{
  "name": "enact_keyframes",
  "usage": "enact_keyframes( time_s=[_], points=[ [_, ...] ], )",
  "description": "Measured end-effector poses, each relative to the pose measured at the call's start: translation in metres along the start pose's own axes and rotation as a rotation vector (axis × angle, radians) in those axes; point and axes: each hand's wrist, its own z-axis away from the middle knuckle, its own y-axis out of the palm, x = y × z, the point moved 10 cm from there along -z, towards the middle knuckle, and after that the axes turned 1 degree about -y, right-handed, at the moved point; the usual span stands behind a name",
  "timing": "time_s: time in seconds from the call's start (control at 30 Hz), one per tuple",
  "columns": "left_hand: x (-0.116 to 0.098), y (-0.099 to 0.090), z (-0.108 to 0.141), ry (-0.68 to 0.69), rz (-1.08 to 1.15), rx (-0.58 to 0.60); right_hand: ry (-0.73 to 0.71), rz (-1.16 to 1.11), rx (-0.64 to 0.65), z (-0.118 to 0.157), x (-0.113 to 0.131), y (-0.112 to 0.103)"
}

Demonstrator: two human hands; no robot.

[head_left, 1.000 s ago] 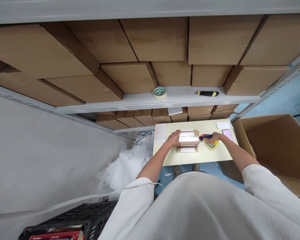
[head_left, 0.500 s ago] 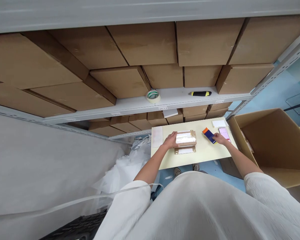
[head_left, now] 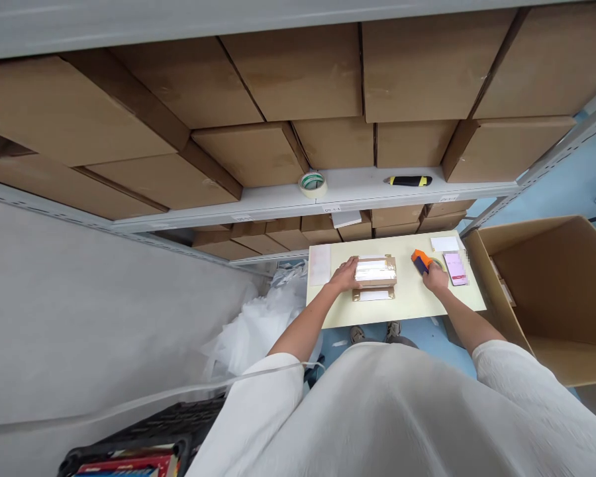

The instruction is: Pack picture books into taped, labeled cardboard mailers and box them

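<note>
Left hand (head_left: 344, 275), half-open, grips the carton's (head_left: 375, 271) left end — right hand (head_left: 435, 278), closed round the tape dispenser (head_left: 420, 260), sits nearer the desk's (head_left: 338, 313) right edge.

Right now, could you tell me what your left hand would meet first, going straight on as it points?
The left hand would meet the small taped box, which it seems to touch; beyond, perhaps the cartons below the shelf, depth being unclear.
</note>
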Motion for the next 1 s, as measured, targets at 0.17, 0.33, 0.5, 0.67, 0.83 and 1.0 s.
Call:
enact_keyframes(
  time_s=[0.17, 0.33, 0.5, 0.67, 0.83, 1.0],
  points=[
    [-0.002, 0.000, 0.004, 0.002, 0.013, 0.010, 0.031, -0.018, 0.080, 0.002, -0.004, 0.019],
    [-0.001, 0.000, 0.006, -0.025, 0.038, -0.007, -0.029, 0.015, -0.078, 0.014, 0.014, 0.001],
    [-0.002, -0.003, -0.001, -0.151, 0.081, -0.114, -0.206, -0.134, -0.033, 0.029, 0.092, -0.009],
    [-0.002, -0.003, -0.010, -0.300, 0.082, -0.222, -0.222, -0.120, 0.113, 0.035, 0.158, 0.000],
    [-0.002, -0.002, -0.006, -0.287, 0.183, -0.273, -0.192, -0.078, 0.114, 0.037, 0.158, 0.000],
    [-0.012, -0.027, 0.007, -0.240, 0.214, -0.401, -0.203, -0.101, 0.040, 0.045, 0.151, -0.021]
  ],
)
